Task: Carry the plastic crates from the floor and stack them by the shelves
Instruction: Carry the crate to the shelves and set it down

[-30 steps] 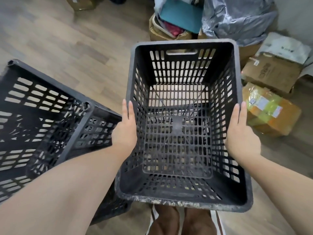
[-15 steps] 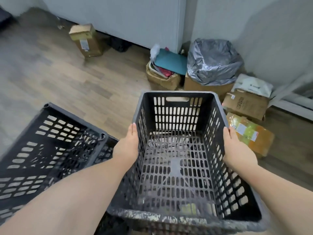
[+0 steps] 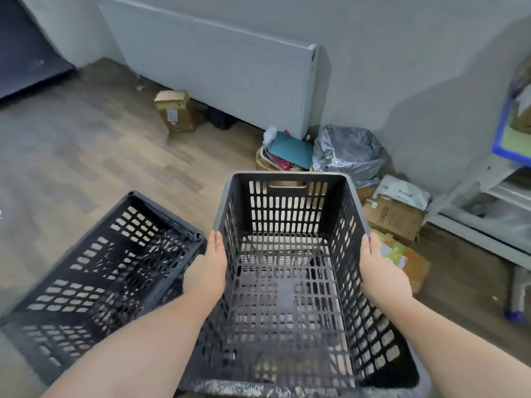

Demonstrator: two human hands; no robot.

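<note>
I hold an empty black slotted plastic crate (image 3: 287, 214) in front of me, off the floor, its open top facing up. My left hand (image 3: 208, 268) presses flat against its left wall and my right hand (image 3: 379, 271) against its right wall. A second black crate (image 3: 94, 271) lies tilted on the wooden floor to the left, just beside my left forearm. A grey metal shelf unit (image 3: 488, 179) stands at the far right edge, with a blue tray (image 3: 508, 139) on it.
Cardboard boxes (image 3: 393, 216), a yellow-taped parcel (image 3: 408, 259), a silver bag (image 3: 347, 150) and a basket of papers (image 3: 284, 153) crowd the floor by the wall ahead. Another small box (image 3: 175, 110) sits under a white wall radiator (image 3: 218, 67). Bare wood floor spreads left.
My view has lifted from the floor towards the wall, so the radiator and shelves came into sight. The held crate has risen with both hands still on its sides.
</note>
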